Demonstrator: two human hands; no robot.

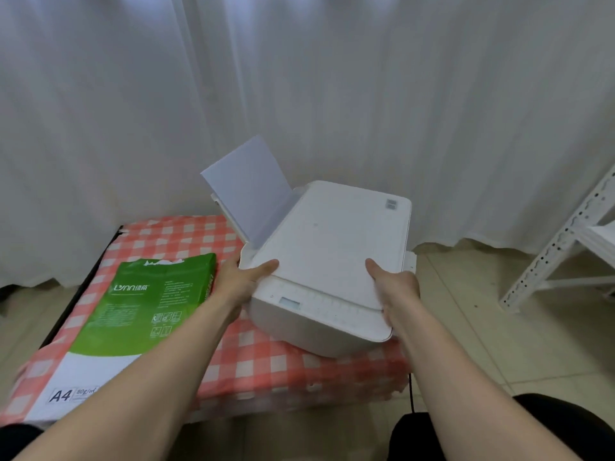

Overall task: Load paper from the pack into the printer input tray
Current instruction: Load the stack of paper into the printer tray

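A white printer (329, 247) sits at the right end of a low table covered with a red-and-white checked cloth (263, 364). A stack of white paper (248, 191) stands tilted in the rear input tray (222, 207). My left hand (243, 281) grips the printer's left side, thumb on the lid. My right hand (396, 287) grips its right front side, thumb on top. A green-and-white A4 paper pack (133, 314) lies flat on the cloth to the left, its far end torn open.
White curtains (299, 94) hang close behind the table. A white perforated metal shelf frame (559, 247) stands on the tiled floor at the right. A black cable (411, 394) drops from the table's right front edge. My dark-clothed knees show at the bottom.
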